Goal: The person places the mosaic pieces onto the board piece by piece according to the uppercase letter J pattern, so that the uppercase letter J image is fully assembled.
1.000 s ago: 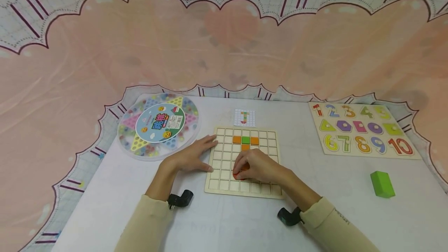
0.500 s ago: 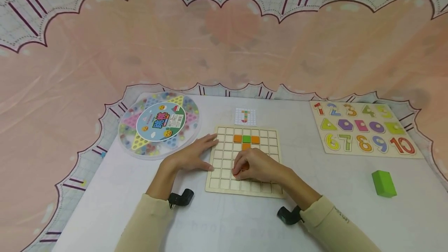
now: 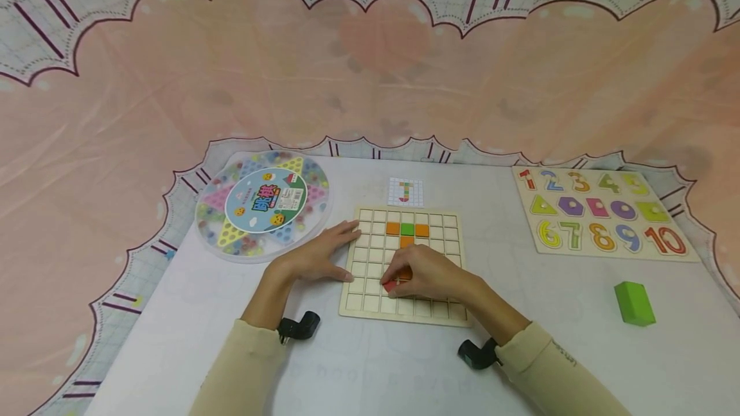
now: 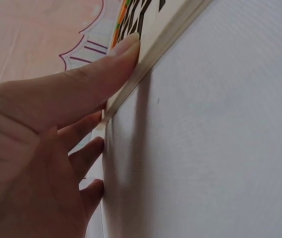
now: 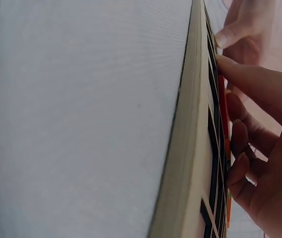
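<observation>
A wooden grid board [image 3: 358, 303] lies flat on the white table. Near its top, orange tiles [image 3: 393, 228] flank a green tile [image 3: 407, 229], with another orange tile [image 3: 407, 242] below the green one. My right hand [image 3: 428, 275] pinches a red piece [image 3: 390, 286] between thumb and fingers over the lower middle squares. In the right wrist view the red piece [image 5: 223, 101] appears at the board's surface; its full shape is hidden. My left hand [image 3: 315, 255] touches the board's left edge, fingers extended, thumb [image 4: 123, 52] on the rim.
Behind the board lies a small printed pattern card [image 3: 406, 192]. A round Chinese checkers set [image 3: 264, 205] sits at the left. At the right are a number-and-shape puzzle board [image 3: 601, 214] and a green block [image 3: 634, 303]. A patterned cloth [image 3: 370, 76] hangs behind the table.
The right fingers have shifted slightly around the red piece, and more of its red side shows than half a second ago. My left hand stays at the board's edge.
</observation>
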A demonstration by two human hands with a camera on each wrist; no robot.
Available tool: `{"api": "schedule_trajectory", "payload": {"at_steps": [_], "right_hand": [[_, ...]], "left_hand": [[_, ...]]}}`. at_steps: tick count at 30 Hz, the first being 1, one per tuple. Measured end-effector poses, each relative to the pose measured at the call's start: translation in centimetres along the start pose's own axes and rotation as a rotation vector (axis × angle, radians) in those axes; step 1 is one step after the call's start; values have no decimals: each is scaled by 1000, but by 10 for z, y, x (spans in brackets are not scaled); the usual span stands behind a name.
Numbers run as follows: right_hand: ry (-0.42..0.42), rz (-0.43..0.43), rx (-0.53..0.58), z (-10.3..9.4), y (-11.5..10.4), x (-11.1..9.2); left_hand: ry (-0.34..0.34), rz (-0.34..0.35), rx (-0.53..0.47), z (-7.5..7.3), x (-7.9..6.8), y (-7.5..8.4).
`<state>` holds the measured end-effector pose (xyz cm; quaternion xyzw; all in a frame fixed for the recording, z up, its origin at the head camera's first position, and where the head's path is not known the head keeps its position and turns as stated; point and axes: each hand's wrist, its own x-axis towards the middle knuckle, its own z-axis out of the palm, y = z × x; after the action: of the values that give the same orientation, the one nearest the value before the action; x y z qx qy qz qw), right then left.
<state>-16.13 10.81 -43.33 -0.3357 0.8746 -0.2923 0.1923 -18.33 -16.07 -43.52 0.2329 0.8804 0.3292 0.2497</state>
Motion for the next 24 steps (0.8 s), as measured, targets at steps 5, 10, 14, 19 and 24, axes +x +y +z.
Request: {"api": "schedule_trajectory", "payload": {"at_steps": [5,10,14,19,24], "right_hand": [[-3,6,-21,0,2,0],[5,32,-33,-1,4,-2],[10,39,-39,-2,3,-2],[11,38,-30,-1,4,-2],[27,20,9,-7,3,-3]], "left_hand": [[-1,3,-8,0,-1,-1],[-4,8,-3,0,1,-1],[-4,4,-1,-1,3,-2],[-1,-1,1,0,3,-2],[-9,-14,5,0,2,0]]}}
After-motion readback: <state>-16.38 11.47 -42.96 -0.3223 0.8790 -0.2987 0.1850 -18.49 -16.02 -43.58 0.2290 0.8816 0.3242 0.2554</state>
